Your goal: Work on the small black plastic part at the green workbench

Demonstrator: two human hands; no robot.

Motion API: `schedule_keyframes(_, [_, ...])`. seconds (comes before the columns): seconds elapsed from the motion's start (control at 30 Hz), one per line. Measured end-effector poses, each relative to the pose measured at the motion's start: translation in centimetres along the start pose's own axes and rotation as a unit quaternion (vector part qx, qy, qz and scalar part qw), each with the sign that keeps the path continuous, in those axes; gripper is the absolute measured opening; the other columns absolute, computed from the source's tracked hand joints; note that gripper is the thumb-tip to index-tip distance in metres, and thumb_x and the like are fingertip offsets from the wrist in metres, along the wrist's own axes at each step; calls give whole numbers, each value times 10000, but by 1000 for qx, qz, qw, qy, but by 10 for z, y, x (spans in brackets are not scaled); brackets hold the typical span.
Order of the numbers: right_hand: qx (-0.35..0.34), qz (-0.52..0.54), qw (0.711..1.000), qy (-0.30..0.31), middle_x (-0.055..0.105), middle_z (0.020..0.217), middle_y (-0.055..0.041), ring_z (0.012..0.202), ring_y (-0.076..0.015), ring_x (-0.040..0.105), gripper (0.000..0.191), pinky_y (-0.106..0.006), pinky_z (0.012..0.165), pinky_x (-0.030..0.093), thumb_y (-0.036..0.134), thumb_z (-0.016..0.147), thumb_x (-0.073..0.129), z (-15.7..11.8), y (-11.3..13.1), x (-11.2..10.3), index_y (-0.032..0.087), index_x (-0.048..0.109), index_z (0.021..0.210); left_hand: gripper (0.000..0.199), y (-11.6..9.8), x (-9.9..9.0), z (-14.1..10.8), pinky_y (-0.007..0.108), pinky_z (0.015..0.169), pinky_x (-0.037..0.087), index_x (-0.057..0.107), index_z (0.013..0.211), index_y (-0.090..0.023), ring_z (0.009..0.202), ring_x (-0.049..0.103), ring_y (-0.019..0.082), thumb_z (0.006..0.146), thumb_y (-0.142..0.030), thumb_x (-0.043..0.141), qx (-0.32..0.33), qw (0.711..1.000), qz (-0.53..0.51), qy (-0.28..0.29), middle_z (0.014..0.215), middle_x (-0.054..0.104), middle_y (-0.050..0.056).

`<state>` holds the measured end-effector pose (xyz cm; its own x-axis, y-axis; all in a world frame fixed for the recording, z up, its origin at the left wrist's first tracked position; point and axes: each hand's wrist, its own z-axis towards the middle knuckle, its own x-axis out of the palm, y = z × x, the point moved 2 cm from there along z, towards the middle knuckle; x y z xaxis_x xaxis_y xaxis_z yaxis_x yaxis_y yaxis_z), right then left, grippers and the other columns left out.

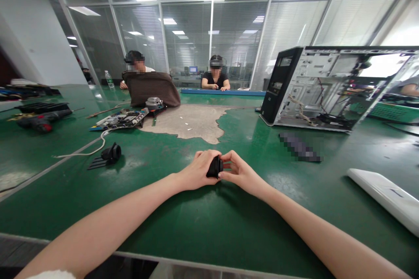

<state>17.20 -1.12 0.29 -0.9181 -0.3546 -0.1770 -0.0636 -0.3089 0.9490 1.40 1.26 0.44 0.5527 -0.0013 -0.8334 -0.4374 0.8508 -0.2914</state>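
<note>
Just above the green tabletop, a small black block-like part [214,168] with a stepped right end is held between my two hands. My left hand [198,170] wraps round its left side, fingers over the top and thumb below. At the right end, the fingertips and thumb of my right hand [240,173] pinch the part. The palm of my left hand hides much of the part, so its exact kind does not show. Off to the left on the table lies a black piece with a round end and flat prongs [110,154].
An opened computer case [288,87] stands at the right, near a blurred dark object [299,147] and a white slab-like device [386,194]. Circuit boards [122,118], a white cable [101,141] and a drill-like tool [41,121] lie left. Two people sit across the table.
</note>
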Motion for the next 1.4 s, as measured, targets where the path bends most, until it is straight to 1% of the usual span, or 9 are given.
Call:
schedule_keyframes(0.17, [8,-6,1000,-29,513,879,1,808,-154,570,237,-322,715,480,340,726,625,0,3,2,210,460,834,555,-1,0,0,370,906,293,285,1160,-209,1035,464,222,725,-315,613,-6,1000,2,-5,1109,466,65])
schedule_keyframes(0.27, [14,-22,999,-44,516,923,-20,840,-167,565,268,-348,748,476,340,723,621,2,0,2,206,456,887,548,-1,0,0,369,905,295,292,1153,-211,1034,466,222,723,-311,617,-6,1000,-1,-4,1102,472,63])
schedule_keyframes(0.37, [27,-32,999,-34,521,965,-43,890,-182,557,300,-369,779,470,335,730,614,2,-3,0,199,456,946,549,0,0,0,370,910,293,291,1161,-216,1042,463,224,724,-302,613,-4,1000,-4,-4,1107,475,62])
schedule_keyframes(0.53, [-3,-4,1000,16,512,948,-8,879,-158,563,306,-320,758,480,303,700,664,-1,2,1,216,449,898,565,0,0,0,374,913,291,286,1164,-213,1038,466,224,712,-272,619,-7,1000,-2,2,1113,470,68])
schedule_keyframes(0.67, [12,-10,1000,-20,505,884,6,813,-146,569,257,-308,707,490,361,728,623,-1,6,3,211,450,843,562,-1,-2,0,381,911,294,277,1174,-221,1043,464,230,729,-309,608,-9,1000,-4,3,1116,470,71])
schedule_keyframes(0.8, [17,-23,999,-41,517,905,-6,834,-157,567,259,-336,746,491,365,730,614,2,4,4,212,448,856,561,-1,-2,1,381,909,295,282,1167,-223,1045,466,229,724,-307,616,-11,1000,-8,2,1124,469,70])
schedule_keyframes(1.0, [43,-27,998,-35,521,971,-29,857,-164,572,304,-359,771,493,358,736,613,2,1,2,210,445,942,561,0,-1,0,383,917,293,287,1166,-222,1058,461,233,721,-301,621,-12,1000,-8,1,1138,472,70])
schedule_keyframes(1.17, [6,3,1000,-5,507,908,5,876,-160,566,285,-323,765,490,308,697,666,-2,6,4,218,445,852,561,0,-1,0,376,904,304,296,1150,-211,1052,461,234,705,-283,630,-13,1000,-2,5,1133,471,74])
schedule_keyframes(1.4, [20,-22,999,-41,529,905,-10,838,-160,579,251,-320,735,491,382,747,600,1,-1,2,217,453,865,565,-1,-2,0,373,904,304,297,1150,-220,1034,467,229,709,-309,637,-16,1000,-15,4,1113,483,63])
